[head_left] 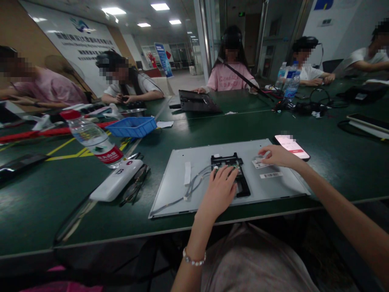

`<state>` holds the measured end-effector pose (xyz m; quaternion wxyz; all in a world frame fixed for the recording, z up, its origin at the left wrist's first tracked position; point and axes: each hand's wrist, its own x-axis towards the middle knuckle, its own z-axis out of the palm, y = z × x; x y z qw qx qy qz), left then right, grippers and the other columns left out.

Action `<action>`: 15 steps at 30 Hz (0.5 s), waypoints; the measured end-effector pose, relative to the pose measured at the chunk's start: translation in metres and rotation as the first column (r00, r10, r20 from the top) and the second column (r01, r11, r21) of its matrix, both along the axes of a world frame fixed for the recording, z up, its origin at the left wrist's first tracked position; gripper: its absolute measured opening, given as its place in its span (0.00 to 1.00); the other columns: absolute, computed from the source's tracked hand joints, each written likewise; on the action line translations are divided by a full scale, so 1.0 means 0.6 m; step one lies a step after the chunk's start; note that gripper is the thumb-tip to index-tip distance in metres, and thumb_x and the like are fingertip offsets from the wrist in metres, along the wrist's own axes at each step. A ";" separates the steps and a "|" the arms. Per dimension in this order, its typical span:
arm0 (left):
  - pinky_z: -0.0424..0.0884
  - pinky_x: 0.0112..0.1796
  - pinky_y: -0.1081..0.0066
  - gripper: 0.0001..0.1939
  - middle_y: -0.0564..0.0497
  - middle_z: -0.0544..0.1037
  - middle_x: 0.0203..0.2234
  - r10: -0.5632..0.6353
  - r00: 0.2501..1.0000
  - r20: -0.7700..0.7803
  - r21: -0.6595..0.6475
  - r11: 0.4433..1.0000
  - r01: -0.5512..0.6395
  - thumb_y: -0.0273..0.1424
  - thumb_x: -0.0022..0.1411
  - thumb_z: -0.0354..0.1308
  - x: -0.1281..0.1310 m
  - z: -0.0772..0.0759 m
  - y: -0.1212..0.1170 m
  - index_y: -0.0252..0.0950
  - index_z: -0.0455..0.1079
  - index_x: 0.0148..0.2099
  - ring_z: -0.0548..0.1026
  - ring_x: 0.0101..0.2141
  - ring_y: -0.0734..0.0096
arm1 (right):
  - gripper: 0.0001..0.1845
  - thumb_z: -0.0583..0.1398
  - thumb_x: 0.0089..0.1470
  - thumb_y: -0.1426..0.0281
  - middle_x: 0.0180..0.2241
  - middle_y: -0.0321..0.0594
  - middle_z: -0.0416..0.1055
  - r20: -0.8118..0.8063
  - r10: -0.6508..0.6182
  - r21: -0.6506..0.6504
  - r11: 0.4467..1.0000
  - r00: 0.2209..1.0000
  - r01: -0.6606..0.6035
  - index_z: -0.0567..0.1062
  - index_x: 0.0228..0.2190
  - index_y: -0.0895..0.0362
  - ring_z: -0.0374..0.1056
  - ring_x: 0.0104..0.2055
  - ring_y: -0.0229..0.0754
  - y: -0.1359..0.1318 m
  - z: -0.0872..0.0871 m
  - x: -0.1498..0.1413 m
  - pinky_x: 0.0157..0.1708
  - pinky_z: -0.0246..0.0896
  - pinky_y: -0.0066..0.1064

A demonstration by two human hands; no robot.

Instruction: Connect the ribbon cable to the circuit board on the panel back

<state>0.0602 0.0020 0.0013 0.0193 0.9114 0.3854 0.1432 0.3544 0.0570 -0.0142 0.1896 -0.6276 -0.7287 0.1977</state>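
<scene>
A flat grey metal panel (170,182), like the back of a display screen, lies on the table in front of me. On its middle sits a black plastic frame (244,188) with a small circuit board partly hidden under my fingers. Grey cables (194,184) run from it to the panel's lower left. My left hand (220,188) rests over the frame with its fingers stretched and apart. Near a white label (258,164) on the panel's right, my right hand (278,156) has thumb and fingers pinched together; what they hold is too small to name.
A phone (291,147) lies beyond the panel's right corner. To the left are a white power bank (117,180), glasses (136,184), a water bottle (94,140) and a blue tray (132,127). Across the table a person handles a dark panel (199,101); several others sit around.
</scene>
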 end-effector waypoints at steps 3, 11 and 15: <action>0.52 0.60 0.54 0.23 0.48 0.63 0.59 -0.001 1.000 -0.004 0.001 1.000 0.001 0.29 0.66 0.45 0.000 0.000 0.000 0.42 0.55 0.62 0.56 0.61 0.60 | 0.14 0.62 0.48 0.68 0.42 0.43 0.76 0.032 -0.001 -0.014 1.000 0.999 0.001 0.76 0.39 0.56 0.73 0.36 0.43 0.001 0.001 -0.003 0.38 0.66 0.34; 0.51 0.60 0.54 0.23 0.48 0.63 0.59 0.003 1.000 -0.003 -0.002 1.000 -0.003 0.29 0.66 0.45 0.000 -0.004 0.000 0.41 0.55 0.62 0.57 0.60 0.60 | 0.07 0.59 0.47 0.71 0.33 0.42 0.77 -0.009 0.034 -0.102 0.994 0.999 -0.035 0.76 0.30 0.58 0.73 0.35 0.44 0.001 0.017 -0.011 0.35 0.64 0.32; 0.50 0.60 0.54 0.23 0.48 0.63 0.59 -0.004 1.000 -0.011 0.005 1.000 0.004 0.29 0.67 0.45 0.000 -0.004 0.000 0.41 0.54 0.63 0.57 0.60 0.60 | 0.08 0.60 0.46 0.69 0.33 0.42 0.76 -0.148 0.046 -0.130 0.989 0.988 -0.065 0.76 0.31 0.58 0.72 0.36 0.44 -0.002 0.017 -0.009 0.37 0.64 0.33</action>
